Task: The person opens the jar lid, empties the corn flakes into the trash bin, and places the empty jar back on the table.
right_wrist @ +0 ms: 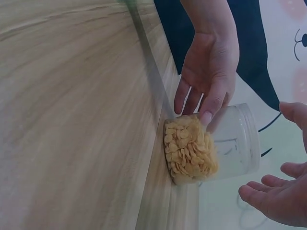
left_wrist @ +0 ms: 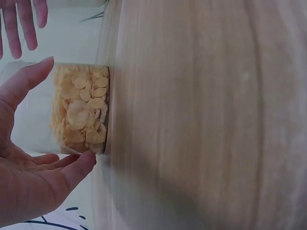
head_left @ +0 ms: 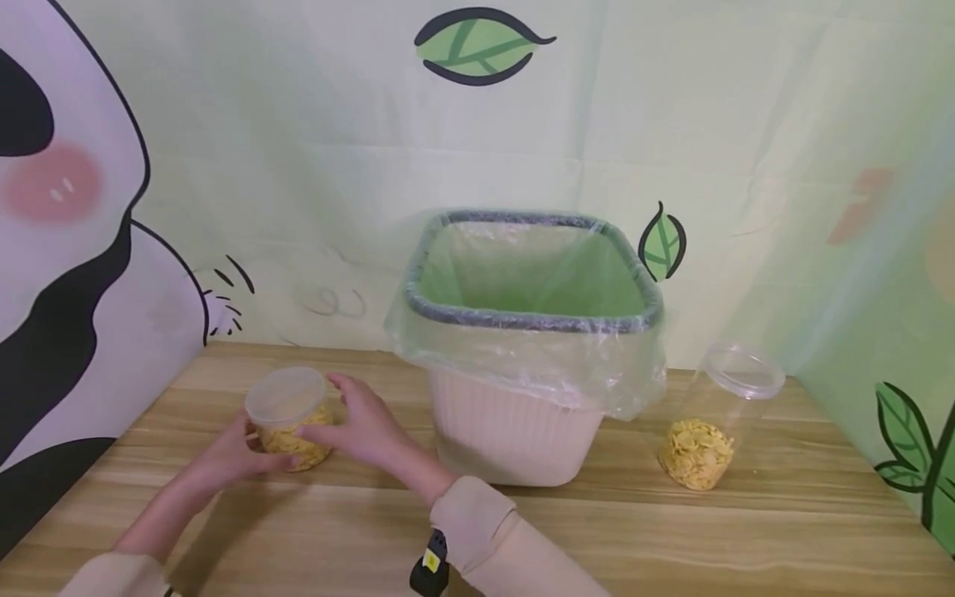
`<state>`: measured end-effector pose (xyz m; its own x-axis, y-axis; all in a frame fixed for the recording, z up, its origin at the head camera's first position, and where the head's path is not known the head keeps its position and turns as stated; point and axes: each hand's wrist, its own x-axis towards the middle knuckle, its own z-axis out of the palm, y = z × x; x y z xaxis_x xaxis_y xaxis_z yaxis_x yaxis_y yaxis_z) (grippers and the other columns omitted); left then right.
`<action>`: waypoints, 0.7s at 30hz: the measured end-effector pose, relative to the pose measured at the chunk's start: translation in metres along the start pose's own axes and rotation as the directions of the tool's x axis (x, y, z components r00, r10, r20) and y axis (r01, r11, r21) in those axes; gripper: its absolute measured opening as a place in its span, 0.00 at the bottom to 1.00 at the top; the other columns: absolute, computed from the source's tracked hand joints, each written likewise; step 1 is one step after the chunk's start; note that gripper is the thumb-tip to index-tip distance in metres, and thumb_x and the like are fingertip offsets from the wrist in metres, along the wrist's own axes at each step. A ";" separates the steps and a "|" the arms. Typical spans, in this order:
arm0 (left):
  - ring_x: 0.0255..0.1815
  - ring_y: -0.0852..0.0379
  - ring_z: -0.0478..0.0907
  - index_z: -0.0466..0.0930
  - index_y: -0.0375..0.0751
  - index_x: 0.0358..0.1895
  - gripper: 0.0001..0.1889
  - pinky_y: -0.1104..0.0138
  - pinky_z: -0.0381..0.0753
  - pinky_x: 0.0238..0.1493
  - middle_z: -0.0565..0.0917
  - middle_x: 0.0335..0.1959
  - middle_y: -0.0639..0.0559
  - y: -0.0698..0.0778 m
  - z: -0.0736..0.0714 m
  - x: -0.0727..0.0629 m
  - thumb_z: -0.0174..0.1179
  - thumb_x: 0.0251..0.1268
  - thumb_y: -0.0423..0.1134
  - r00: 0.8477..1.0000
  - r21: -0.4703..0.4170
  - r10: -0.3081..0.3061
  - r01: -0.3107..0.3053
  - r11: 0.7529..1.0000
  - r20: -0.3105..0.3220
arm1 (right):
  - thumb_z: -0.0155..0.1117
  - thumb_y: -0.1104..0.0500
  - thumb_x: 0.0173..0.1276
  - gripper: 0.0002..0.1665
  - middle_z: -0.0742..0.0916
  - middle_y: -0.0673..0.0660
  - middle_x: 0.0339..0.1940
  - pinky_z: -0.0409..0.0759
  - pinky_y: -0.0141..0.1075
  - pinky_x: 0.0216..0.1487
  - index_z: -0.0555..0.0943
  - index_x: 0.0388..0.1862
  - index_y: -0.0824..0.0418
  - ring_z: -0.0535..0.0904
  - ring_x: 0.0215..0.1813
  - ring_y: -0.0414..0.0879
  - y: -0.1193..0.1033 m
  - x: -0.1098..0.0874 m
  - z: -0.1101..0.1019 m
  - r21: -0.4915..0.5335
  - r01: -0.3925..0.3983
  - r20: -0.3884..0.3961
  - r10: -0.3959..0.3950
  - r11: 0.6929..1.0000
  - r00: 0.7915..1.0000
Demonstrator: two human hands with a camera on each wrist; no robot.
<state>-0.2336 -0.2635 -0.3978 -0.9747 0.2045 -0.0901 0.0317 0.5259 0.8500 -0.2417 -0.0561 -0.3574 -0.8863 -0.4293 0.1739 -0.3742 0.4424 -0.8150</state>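
A clear plastic jar (head_left: 294,439) part filled with yellow corn flakes stands on the wooden table at the left, with a translucent lid (head_left: 287,395) on top. My left hand (head_left: 231,454) holds the jar from its left side, thumb across the front and fingers round the side and back. In the right wrist view the left hand's thumb (right_wrist: 211,108) lies against the jar wall. To the right of the jar is my right hand (head_left: 366,424), its fingers spread and apart from the wall in the right wrist view.
A pale bin (head_left: 515,431) with a grey rim and clear plastic liner stands mid-table. Right of it is a taller clear jar (head_left: 697,452), lidless, with corn flakes at its bottom. A printed backdrop (head_left: 298,166) with a panda and leaves hangs behind the table (head_left: 336,531).
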 end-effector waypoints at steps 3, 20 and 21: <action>0.60 0.24 0.54 0.36 0.26 0.67 0.52 0.41 0.61 0.56 0.52 0.63 0.22 0.000 0.002 0.001 0.67 0.49 0.38 1.000 -0.009 0.018 -0.018 1.000 -0.016 | 0.68 0.47 0.55 0.43 0.72 0.56 0.63 0.68 0.37 0.58 0.63 0.66 0.60 0.67 0.63 0.47 0.000 0.007 0.003 -0.031 0.017 -0.007 -0.017 0.999 1.000; 0.60 0.31 0.56 0.41 0.27 0.67 0.50 0.40 0.58 0.56 0.57 0.61 0.26 -0.004 0.001 0.008 0.68 0.49 0.40 0.996 0.050 0.078 -0.076 0.996 -0.035 | 0.73 0.47 0.48 0.49 0.73 0.55 0.59 0.72 0.33 0.50 0.61 0.66 0.59 0.71 0.53 0.41 -0.011 0.029 0.027 -0.102 -0.012 -0.055 0.007 0.995 0.998; 0.60 0.31 0.57 0.41 0.27 0.67 0.50 0.40 0.58 0.56 0.58 0.61 0.27 -0.004 0.002 0.008 0.68 0.48 0.40 0.996 0.046 0.078 -0.076 0.996 -0.037 | 0.73 0.47 0.48 0.49 0.73 0.55 0.59 0.72 0.33 0.50 0.62 0.66 0.59 0.71 0.53 0.41 -0.010 0.030 0.027 -0.117 -0.015 -0.059 0.008 0.993 0.998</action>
<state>-0.2414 -0.2626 -0.4027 -0.9767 0.2145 -0.0045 0.1162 0.5466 0.8293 -0.2573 -0.0952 -0.3587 -0.9039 -0.3785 0.1992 -0.3901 0.5383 -0.7471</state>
